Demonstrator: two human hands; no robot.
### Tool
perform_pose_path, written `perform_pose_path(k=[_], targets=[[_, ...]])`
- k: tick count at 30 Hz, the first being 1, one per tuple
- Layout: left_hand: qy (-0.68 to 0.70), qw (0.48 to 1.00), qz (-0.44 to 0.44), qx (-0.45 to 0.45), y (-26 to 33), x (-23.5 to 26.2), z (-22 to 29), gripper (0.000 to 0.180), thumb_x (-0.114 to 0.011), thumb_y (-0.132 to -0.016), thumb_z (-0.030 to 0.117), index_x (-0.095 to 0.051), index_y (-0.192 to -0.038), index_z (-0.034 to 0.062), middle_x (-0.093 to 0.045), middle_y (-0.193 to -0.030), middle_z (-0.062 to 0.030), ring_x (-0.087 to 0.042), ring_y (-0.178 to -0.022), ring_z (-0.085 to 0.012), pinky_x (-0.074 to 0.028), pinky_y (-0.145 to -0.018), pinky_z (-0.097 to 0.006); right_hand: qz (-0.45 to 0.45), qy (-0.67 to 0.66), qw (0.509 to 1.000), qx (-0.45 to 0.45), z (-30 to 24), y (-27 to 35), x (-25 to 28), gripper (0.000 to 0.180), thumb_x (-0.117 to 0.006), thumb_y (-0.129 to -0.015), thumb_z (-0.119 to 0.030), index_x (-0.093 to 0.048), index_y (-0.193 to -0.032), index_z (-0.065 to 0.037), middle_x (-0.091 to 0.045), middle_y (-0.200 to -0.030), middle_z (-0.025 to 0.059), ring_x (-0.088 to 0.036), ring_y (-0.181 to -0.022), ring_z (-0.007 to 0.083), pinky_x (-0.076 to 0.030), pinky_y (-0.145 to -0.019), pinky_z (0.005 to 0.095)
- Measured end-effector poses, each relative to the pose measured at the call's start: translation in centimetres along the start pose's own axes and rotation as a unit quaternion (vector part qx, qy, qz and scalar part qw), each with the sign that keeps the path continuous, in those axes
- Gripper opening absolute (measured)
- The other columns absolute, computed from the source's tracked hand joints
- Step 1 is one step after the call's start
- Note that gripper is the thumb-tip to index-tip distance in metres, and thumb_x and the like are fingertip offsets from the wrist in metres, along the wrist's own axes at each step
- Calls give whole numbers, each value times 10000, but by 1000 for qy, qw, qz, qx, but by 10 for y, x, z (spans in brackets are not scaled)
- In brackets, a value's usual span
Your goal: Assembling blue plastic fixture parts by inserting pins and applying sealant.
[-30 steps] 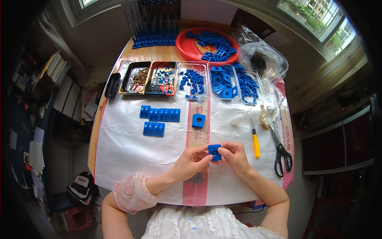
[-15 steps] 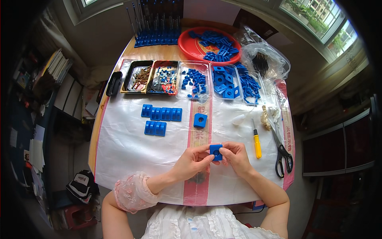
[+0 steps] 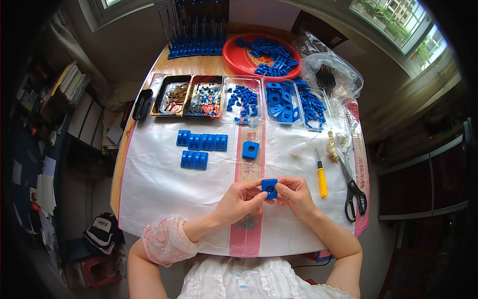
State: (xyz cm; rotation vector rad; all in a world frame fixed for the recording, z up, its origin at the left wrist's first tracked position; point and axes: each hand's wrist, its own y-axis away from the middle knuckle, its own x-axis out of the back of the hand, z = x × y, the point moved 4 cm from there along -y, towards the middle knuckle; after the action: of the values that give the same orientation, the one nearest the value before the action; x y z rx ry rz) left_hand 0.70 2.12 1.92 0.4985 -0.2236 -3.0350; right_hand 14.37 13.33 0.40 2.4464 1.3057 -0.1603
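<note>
Between my two hands, just above the near middle of the table, is a square blue plastic part with a round hole (image 3: 269, 185). My left hand (image 3: 243, 200) pinches it by its left side, thumb near the hole. From the right, the thumb and fingers of my right hand (image 3: 295, 195) grip its other edge. A similar blue plastic part with a hole (image 3: 250, 150) lies a little farther away on the sheet. To the left sit two short rows of blue rounded blocks, an upper row (image 3: 207, 142) and a lower pair (image 3: 194, 160).
Beyond my hands stand trays of brown screws (image 3: 175, 97), small metal and blue pieces (image 3: 205, 97), and blue parts (image 3: 283, 103). A red basin (image 3: 233, 56) holds more blue parts. A yellow-handled screwdriver (image 3: 322, 183) and black-handled scissors (image 3: 355, 192) lie at the right.
The held blue part has shifted very slightly up and left. Both hands keep their grip on it; the other things have not moved.
</note>
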Motion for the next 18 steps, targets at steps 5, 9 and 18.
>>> perform_pose_path(k=[5, 9, 18], targets=[[9, 1000, 2, 7, 0, -1, -1, 394, -567, -966, 94, -524, -1352, 29, -708, -950, -83, -600, -666, -48, -513, -607, -207, 0, 1, 1000, -3, -1, 0, -2, 170, -608, -954, -150, -670, -929, 6, -621, -726, 13, -553, -602, 59, -428, -508, 217], [20, 1000, -3, 12, 1, -2, 0, 397, -565, -966, 86, -516, -1355, 21, -706, -957, -81, -623, -721, -53, -521, -611, -208, -5, -1, 1000, -1, 0, 0, 0, 174, -607, -952, -149, -670, -910, 9, -612, -711, 13, -545, -594, 57, -422, -506, 217], [19, 1000, 9, -9, 1, -5, -1, 426, -566, -963, 74, -491, -1381, 34, -704, -951, -62, -638, -763, -70, -539, -621, -219, -2, -2, 1000, 6, -1, 0, -2, 183, -604, -943, -146, -667, -875, 12, -605, -698, 17, -537, -578, 57, -416, -504, 214]])
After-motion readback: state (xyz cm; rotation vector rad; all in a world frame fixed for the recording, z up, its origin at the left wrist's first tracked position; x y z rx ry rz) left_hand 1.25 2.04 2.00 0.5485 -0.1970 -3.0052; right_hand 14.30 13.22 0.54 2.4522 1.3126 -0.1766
